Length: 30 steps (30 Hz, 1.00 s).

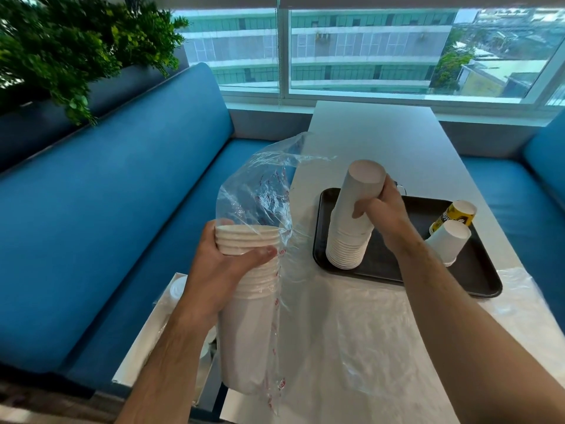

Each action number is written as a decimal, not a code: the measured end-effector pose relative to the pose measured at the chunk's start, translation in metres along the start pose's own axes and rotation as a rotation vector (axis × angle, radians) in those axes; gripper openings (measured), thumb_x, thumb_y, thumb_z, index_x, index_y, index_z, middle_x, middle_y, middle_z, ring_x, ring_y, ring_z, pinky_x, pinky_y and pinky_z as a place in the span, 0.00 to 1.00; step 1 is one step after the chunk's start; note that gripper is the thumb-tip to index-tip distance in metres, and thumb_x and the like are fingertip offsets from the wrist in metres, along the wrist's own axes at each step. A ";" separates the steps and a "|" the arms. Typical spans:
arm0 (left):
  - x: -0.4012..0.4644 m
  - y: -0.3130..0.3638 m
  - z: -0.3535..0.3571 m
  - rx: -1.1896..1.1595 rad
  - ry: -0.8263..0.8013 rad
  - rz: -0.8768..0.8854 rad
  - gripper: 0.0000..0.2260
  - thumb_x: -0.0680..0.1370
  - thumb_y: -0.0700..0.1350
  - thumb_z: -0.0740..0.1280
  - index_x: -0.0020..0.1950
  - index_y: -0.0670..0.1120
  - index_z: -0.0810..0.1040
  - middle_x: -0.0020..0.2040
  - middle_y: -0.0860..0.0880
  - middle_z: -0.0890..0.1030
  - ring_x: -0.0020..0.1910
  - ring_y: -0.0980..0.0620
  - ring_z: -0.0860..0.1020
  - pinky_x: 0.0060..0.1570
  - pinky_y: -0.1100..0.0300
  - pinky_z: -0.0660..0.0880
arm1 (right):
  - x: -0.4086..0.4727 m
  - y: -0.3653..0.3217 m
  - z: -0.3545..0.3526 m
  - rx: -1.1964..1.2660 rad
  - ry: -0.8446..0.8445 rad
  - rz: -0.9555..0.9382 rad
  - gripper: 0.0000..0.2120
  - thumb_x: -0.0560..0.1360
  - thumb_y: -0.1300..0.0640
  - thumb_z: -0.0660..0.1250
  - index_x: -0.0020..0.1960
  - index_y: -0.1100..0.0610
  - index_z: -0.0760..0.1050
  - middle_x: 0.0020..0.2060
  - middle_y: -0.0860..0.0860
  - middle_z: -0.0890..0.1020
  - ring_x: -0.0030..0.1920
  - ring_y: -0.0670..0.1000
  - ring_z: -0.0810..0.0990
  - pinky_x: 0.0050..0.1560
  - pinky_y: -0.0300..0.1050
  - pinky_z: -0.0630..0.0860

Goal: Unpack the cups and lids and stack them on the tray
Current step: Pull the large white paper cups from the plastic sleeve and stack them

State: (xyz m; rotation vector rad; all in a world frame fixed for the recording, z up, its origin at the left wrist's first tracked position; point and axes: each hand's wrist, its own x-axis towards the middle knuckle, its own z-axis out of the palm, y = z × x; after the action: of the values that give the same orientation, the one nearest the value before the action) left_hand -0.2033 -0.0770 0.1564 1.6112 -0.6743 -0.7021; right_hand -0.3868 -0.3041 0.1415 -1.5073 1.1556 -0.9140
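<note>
You are gripping the inverted stack (351, 221) with your right hand (377, 209), its rims resting on the tray (477, 276). Your left hand (226, 270) is clutching bagged cups (247, 240) inside the bag (260, 191). Be squaring the stack flat before releasing.

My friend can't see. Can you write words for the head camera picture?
The right hand sets an upside-down stack of white paper cups on a black tray, while the left hand grips more cups in a clear plastic sleeve.
</note>
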 end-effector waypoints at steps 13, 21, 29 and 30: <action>0.002 0.003 0.000 0.007 0.004 0.028 0.37 0.55 0.52 0.85 0.60 0.52 0.74 0.53 0.52 0.83 0.50 0.55 0.83 0.54 0.56 0.79 | -0.019 0.002 0.006 -0.175 0.350 -0.184 0.39 0.65 0.56 0.76 0.72 0.44 0.63 0.68 0.48 0.65 0.66 0.48 0.63 0.64 0.56 0.63; 0.001 0.006 0.006 0.019 -0.018 0.039 0.37 0.54 0.50 0.86 0.59 0.53 0.74 0.53 0.52 0.83 0.50 0.56 0.83 0.52 0.56 0.79 | -0.075 -0.041 0.028 -0.074 -0.348 -0.355 0.13 0.75 0.64 0.72 0.52 0.48 0.81 0.55 0.44 0.82 0.48 0.41 0.80 0.48 0.33 0.74; -0.005 0.008 0.009 0.038 -0.070 0.058 0.38 0.54 0.51 0.86 0.60 0.52 0.73 0.53 0.53 0.82 0.49 0.59 0.82 0.48 0.62 0.79 | -0.074 -0.043 0.036 -0.230 -0.728 -0.326 0.05 0.77 0.55 0.73 0.52 0.46 0.82 0.48 0.42 0.84 0.48 0.44 0.82 0.53 0.36 0.75; -0.005 0.008 0.008 0.047 -0.080 0.056 0.39 0.53 0.51 0.87 0.60 0.53 0.73 0.53 0.53 0.82 0.49 0.59 0.82 0.47 0.63 0.78 | -0.073 -0.043 0.036 -0.238 -0.748 -0.343 0.05 0.77 0.56 0.73 0.51 0.47 0.82 0.47 0.42 0.84 0.48 0.44 0.81 0.51 0.34 0.74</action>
State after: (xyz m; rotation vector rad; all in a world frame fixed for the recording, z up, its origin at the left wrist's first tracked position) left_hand -0.2128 -0.0791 0.1640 1.6078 -0.7968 -0.7168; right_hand -0.3627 -0.2222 0.1756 -2.0390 0.4726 -0.3517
